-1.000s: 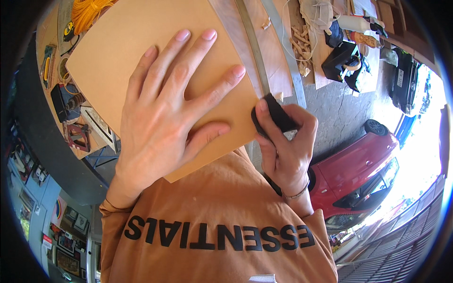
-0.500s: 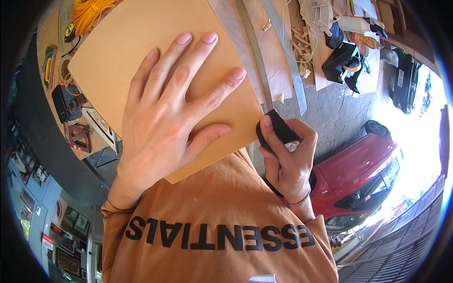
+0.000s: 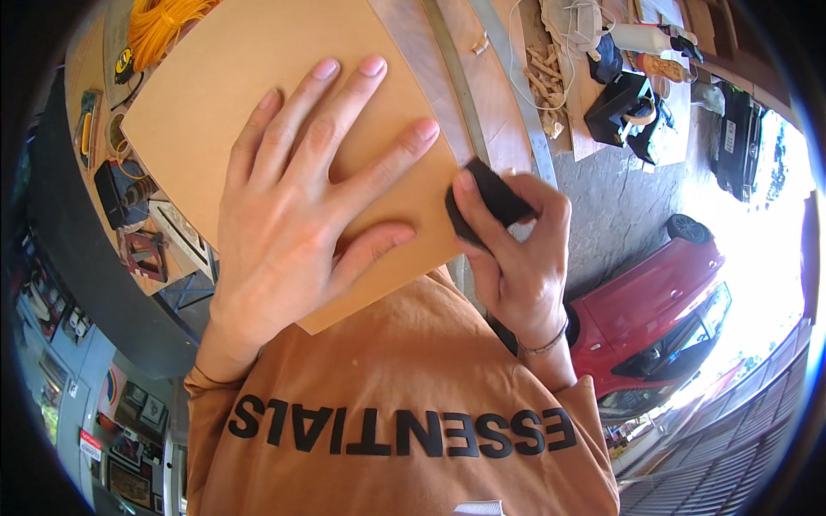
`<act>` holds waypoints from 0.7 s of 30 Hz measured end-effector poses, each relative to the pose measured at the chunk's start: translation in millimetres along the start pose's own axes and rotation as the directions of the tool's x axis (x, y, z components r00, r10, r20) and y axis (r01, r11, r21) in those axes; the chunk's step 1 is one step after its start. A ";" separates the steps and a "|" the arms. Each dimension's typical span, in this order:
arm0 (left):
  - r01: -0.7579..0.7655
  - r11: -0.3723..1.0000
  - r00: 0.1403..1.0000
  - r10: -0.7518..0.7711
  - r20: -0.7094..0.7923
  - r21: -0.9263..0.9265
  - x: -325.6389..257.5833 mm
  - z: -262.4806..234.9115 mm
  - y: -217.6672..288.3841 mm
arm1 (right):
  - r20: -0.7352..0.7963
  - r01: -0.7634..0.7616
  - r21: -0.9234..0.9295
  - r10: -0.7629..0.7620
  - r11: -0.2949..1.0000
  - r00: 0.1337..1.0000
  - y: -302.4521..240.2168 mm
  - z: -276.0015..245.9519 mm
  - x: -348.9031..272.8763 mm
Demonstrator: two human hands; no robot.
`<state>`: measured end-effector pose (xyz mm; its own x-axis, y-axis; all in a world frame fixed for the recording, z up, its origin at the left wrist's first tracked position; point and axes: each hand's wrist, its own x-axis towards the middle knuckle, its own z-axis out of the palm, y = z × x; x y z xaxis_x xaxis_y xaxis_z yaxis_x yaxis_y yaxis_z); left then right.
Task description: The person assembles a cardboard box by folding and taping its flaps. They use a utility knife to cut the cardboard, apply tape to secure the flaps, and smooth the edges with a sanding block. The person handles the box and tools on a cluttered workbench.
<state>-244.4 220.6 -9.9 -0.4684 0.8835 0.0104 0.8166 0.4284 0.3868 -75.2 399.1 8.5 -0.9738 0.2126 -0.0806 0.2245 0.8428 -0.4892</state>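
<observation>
A smooth tan board with straight edges and square corners lies in front of me, its near corner close to my shirt. My left hand rests flat on it, fingers spread and pointing away from me. At the board's right edge, my right hand pinches a folded piece of black sandpaper between thumb and fingers. The sandpaper overlaps the edge of the board; whether it presses on the top face or the side I cannot tell.
Two long metal strips lie right of the board, near wood shavings. A black box stands farther right. Orange cord, a tape measure and a drill lie left. A red car is parked beyond.
My right hand has moved up and slightly left along the board's edge with the sandpaper. The board and my left hand have shifted slightly left in the picture.
</observation>
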 end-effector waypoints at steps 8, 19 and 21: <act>-0.003 1.000 1.000 0.003 0.006 0.003 -0.3 -1.2 0.4 | 0.038 -0.059 -0.004 0.059 0.998 0.998 -0.4 -0.4 -2.9; -0.017 1.000 1.000 0.017 0.016 0.020 0.5 -1.9 -1.4 | -0.065 0.033 0.009 -0.032 0.999 0.997 1.4 0.6 -2.2; -0.012 1.000 1.000 0.011 0.022 0.024 0.2 -1.8 -1.0 | -0.046 0.010 0.000 -0.010 1.000 0.999 1.3 0.0 -2.7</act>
<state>-245.9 220.0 -8.6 -0.4516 0.8922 -0.0053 0.8301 0.4223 0.3641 -72.2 399.6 8.1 -0.9733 0.2268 -0.0355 0.2147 0.8447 -0.4902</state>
